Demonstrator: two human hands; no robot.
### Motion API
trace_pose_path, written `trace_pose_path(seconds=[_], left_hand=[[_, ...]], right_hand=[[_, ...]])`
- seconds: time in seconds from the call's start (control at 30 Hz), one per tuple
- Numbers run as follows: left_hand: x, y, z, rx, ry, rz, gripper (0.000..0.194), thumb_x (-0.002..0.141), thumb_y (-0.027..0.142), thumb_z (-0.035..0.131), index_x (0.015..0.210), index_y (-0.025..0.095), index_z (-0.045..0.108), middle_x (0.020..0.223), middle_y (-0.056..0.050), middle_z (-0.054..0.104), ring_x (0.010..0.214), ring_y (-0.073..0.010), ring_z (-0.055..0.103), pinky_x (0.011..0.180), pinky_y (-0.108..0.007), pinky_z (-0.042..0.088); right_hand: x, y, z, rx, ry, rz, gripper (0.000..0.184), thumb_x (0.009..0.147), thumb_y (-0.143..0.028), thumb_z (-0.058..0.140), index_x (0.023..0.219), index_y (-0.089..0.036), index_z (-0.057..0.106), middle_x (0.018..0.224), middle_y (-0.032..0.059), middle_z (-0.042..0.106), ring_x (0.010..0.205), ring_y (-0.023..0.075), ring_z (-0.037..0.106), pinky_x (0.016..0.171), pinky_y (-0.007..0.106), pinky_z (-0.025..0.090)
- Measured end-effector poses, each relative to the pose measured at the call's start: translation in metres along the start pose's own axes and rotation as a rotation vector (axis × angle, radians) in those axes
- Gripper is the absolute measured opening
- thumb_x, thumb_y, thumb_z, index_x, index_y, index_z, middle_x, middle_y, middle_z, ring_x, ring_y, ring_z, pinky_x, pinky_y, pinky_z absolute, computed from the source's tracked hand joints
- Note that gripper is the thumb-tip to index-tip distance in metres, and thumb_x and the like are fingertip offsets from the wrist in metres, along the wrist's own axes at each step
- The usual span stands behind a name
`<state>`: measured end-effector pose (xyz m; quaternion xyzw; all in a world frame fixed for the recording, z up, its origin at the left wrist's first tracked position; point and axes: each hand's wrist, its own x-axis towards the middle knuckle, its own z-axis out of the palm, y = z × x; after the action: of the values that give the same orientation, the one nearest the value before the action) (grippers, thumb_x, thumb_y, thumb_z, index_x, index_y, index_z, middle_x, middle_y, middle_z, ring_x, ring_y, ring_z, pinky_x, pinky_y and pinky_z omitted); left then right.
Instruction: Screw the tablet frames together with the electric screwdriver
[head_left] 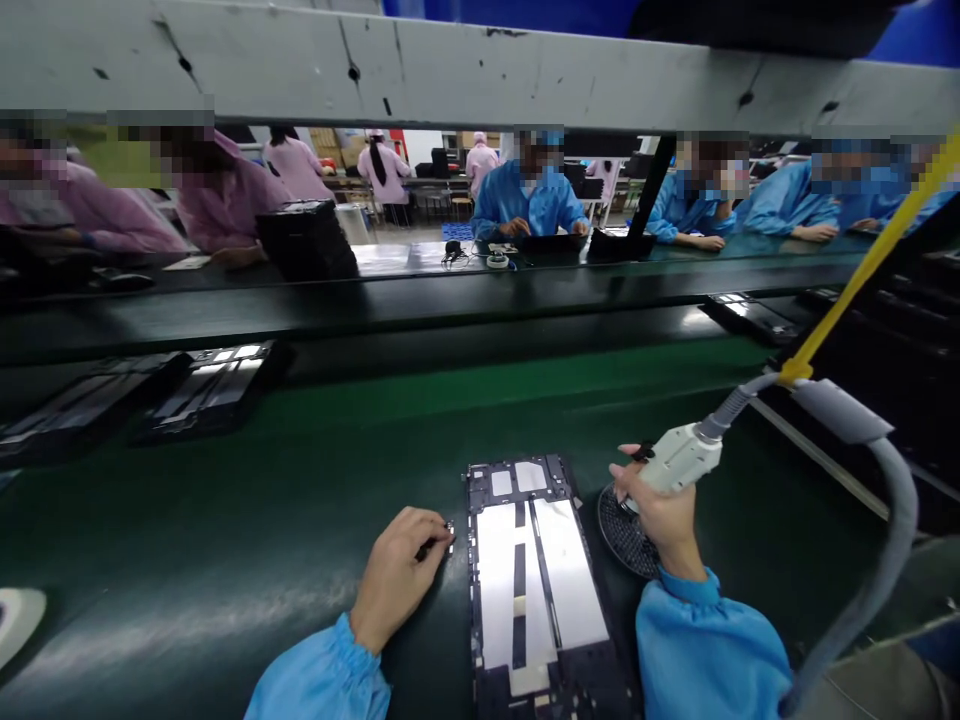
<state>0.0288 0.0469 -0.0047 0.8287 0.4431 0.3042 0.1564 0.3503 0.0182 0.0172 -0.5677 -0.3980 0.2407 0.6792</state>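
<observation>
Left hand pinching small dark part, right hand gripping white electric screwdriver, round mesh dish beneath

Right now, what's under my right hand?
Under your right hand lies a round black perforated disc on the green conveyor belt. The hand covers the disc's remaining part, so that part can't be seen.

No readable text, label, brand, number or sign anywhere in view. Checked the black tablet frame and the white electric screwdriver: no legible markings on either. Small marks, if any, were too small or blurred to tell.
</observation>
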Motion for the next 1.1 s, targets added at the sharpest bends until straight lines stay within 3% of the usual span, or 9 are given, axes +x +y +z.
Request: trace_pose_path(seconds=[0.2, 0.37, 0.53, 0.6, 0.7, 0.8, 0.9, 1.1], left_hand=[[-0.005, -0.002, 0.004, 0.075, 0.074, 0.159, 0.019, 0.090, 0.018, 0.050, 0.079, 0.019, 0.065, 0.077, -0.003, 0.069, 0.076, -0.0171, 0.063, 0.069, -0.029, 0.049], [-0.012, 0.003, 0.011, 0.108, 0.116, 0.162, 0.018, 0.091, 0.017, 0.050, 0.082, 0.018, 0.065, 0.080, -0.004, 0.068, 0.072, -0.0154, 0.062, 0.068, -0.027, 0.048], [-0.019, 0.022, 0.032, 0.257, 0.151, 0.090, 0.017, 0.082, 0.010, 0.052, 0.072, 0.019, 0.063, 0.070, -0.003, 0.064, 0.067, -0.0170, 0.060, 0.061, -0.027, 0.045], [-0.019, 0.030, 0.043, 0.310, 0.172, 0.108, 0.017, 0.075, 0.006, 0.054, 0.065, 0.019, 0.059, 0.066, -0.002, 0.061, 0.062, -0.0169, 0.058, 0.057, -0.027, 0.042], [-0.017, 0.036, 0.055, 0.298, 0.154, 0.162, 0.017, 0.072, 0.006, 0.057, 0.061, 0.019, 0.057, 0.063, -0.002, 0.059, 0.060, -0.0165, 0.056, 0.055, -0.027, 0.042], [-0.016, 0.032, 0.052, 0.111, 0.129, 0.136, 0.014, 0.081, 0.010, 0.056, 0.073, 0.018, 0.065, 0.069, -0.002, 0.062, 0.065, -0.0152, 0.060, 0.060, -0.024, 0.047], [-0.015, 0.017, 0.040, -0.067, 0.151, 0.016, 0.017, 0.091, 0.015, 0.052, 0.094, 0.016, 0.069, 0.081, -0.004, 0.066, 0.074, -0.0143, 0.064, 0.069, -0.023, 0.051], [-0.010, -0.009, 0.019, 0.022, 0.220, -0.210, 0.021, 0.093, 0.017, 0.050, 0.098, 0.016, 0.071, 0.085, -0.005, 0.066, 0.078, -0.0171, 0.065, 0.071, -0.027, 0.052]], right_hand=[[-0.002, 0.001, 0.002, 0.026, -0.010, 0.017, 0.027, 0.069, -0.025, 0.077, 0.090, -0.017, 0.061, 0.046, -0.0055, 0.057, 0.040, 0.0137, 0.052, 0.048, 0.030, 0.046], [0.000, 0.000, 0.002, -0.004, -0.017, 0.008, 0.030, 0.069, -0.026, 0.077, 0.093, -0.016, 0.062, 0.046, -0.0054, 0.057, 0.040, 0.0142, 0.052, 0.049, 0.031, 0.046], [-0.011, -0.036, 0.009, -0.042, 0.043, -0.061, 0.031, 0.066, -0.027, 0.080, 0.089, -0.016, 0.063, 0.048, -0.0041, 0.058, 0.043, 0.0151, 0.054, 0.053, 0.032, 0.047], [-0.021, -0.056, 0.021, 0.015, 0.014, -0.052, 0.031, 0.068, -0.026, 0.080, 0.092, -0.017, 0.062, 0.048, -0.0051, 0.058, 0.044, 0.0147, 0.054, 0.054, 0.032, 0.048], [-0.038, -0.073, 0.054, 0.093, -0.215, -0.007, 0.028, 0.075, -0.028, 0.075, 0.097, -0.019, 0.060, 0.049, -0.0055, 0.057, 0.044, 0.0150, 0.055, 0.054, 0.032, 0.049], [-0.051, -0.068, 0.094, 0.114, -0.404, 0.010, 0.026, 0.078, -0.030, 0.071, 0.098, -0.018, 0.059, 0.049, -0.0045, 0.058, 0.044, 0.0152, 0.056, 0.051, 0.031, 0.050], [-0.056, -0.051, 0.123, 0.119, -0.441, 0.030, 0.027, 0.076, -0.028, 0.072, 0.096, -0.018, 0.058, 0.048, -0.0059, 0.057, 0.042, 0.0139, 0.054, 0.050, 0.029, 0.049], [-0.058, -0.029, 0.130, 0.090, -0.460, 0.063, 0.028, 0.077, -0.029, 0.073, 0.098, -0.018, 0.058, 0.049, -0.0068, 0.055, 0.043, 0.0126, 0.054, 0.051, 0.028, 0.048]])
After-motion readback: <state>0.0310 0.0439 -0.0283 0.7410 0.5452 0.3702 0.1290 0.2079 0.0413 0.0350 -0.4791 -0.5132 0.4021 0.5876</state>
